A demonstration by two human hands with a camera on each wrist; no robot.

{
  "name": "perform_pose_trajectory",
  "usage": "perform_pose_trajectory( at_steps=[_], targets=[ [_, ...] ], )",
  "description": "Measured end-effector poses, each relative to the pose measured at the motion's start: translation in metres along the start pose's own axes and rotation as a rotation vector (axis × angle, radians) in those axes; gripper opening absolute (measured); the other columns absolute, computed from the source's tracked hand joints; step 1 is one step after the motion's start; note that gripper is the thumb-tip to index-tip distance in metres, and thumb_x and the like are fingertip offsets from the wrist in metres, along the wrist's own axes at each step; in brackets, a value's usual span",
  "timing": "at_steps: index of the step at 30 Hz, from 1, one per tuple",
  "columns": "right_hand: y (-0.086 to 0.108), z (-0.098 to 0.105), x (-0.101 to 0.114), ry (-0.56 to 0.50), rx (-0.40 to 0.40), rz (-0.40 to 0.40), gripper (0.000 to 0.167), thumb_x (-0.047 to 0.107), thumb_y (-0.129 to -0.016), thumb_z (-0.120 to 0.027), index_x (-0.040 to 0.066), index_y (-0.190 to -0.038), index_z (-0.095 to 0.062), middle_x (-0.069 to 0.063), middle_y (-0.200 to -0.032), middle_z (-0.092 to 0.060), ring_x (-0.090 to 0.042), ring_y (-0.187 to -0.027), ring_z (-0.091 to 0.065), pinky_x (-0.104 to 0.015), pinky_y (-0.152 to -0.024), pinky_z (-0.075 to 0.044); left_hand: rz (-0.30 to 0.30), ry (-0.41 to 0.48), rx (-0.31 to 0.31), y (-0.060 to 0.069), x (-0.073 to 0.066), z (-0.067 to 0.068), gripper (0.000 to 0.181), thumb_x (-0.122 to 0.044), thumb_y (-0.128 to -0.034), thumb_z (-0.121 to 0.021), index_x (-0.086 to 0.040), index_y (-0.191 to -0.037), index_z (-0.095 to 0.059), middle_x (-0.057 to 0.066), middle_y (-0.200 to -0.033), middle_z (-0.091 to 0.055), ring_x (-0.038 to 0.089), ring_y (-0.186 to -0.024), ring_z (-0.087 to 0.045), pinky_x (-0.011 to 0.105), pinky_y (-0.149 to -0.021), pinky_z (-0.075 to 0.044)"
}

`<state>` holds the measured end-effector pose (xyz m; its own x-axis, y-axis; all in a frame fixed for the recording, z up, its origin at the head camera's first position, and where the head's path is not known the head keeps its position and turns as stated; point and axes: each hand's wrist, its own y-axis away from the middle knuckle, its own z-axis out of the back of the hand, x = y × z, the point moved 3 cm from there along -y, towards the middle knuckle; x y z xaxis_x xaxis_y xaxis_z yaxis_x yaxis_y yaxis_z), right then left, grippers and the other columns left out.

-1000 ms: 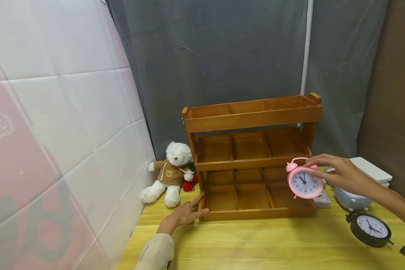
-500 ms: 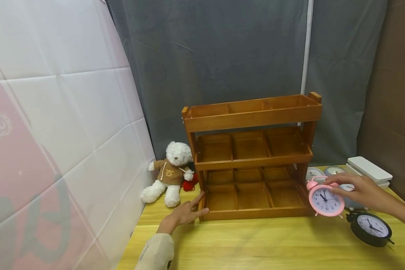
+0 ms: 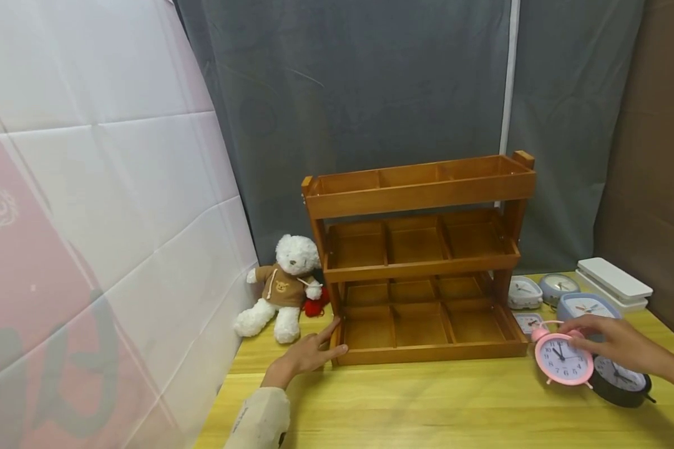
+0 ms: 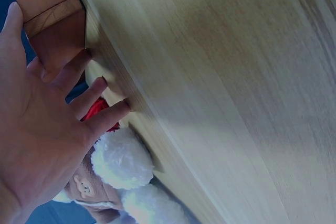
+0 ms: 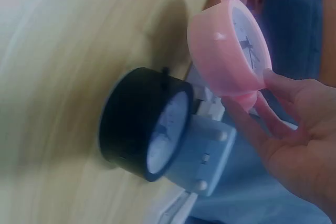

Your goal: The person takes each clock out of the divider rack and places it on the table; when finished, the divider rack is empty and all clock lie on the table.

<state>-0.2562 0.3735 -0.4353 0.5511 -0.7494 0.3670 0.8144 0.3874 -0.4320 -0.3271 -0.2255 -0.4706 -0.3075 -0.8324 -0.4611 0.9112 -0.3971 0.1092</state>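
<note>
My right hand pinches a pink twin-bell alarm clock at its top, holding it upright with the dial toward me. In the right wrist view the pink clock hangs off the table beside a black alarm clock. That black clock leans back on the table and is partly covered by the pink one. My left hand has its fingers spread against the left end of a brown wooden shelf rack. In the left wrist view the left hand grips nothing.
Several clocks stand right of the rack: a white one, a round grey one, a blue one and a small white square one. White flat boxes lie behind. A white teddy bear sits at left.
My right hand has carried the pink alarm clock rightward and down, from before the rack's right end to beside the black clock. My left hand has stayed put.
</note>
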Motion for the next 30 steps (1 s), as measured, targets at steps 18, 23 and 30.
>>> perform_pose_trajectory(
  at_steps=[18,23,30],
  targets=[
    [0.000,-0.030,-0.020,-0.112,0.017,0.180,0.022,-0.007,-0.083,-0.080,0.005,-0.099,-0.073,0.015,-0.099,-0.071,0.008,-0.096,-0.063,-0.002,-0.079,-0.045,0.008,-0.002,-0.007,0.001,-0.001,0.000,0.083,-0.068,-0.1003,-0.051,-0.029,-0.168,-0.022,0.019,-0.151,-0.054,0.043,-0.135,-0.055,0.060,-0.110,-0.043],
    [0.000,-0.033,-0.025,-0.142,0.043,0.157,0.020,-0.008,-0.084,-0.079,0.002,-0.100,-0.073,0.013,-0.098,-0.073,0.008,-0.096,-0.063,-0.003,-0.079,-0.046,0.008,0.001,-0.006,0.002,-0.001,-0.001,0.084,-0.068,-0.1002,-0.051,-0.028,-0.168,-0.022,0.020,-0.151,-0.054,0.044,-0.135,-0.054,0.060,-0.110,-0.043],
    [-0.002,-0.036,-0.028,-0.087,0.049,0.131,0.021,-0.007,-0.082,-0.081,0.002,-0.100,-0.074,0.003,-0.093,-0.076,0.007,-0.093,-0.064,-0.006,-0.075,-0.046,0.012,0.005,-0.006,0.002,-0.001,-0.001,0.084,-0.068,-0.1001,-0.051,-0.028,-0.168,-0.023,0.020,-0.151,-0.054,0.043,-0.135,-0.054,0.060,-0.110,-0.043]
  ],
)
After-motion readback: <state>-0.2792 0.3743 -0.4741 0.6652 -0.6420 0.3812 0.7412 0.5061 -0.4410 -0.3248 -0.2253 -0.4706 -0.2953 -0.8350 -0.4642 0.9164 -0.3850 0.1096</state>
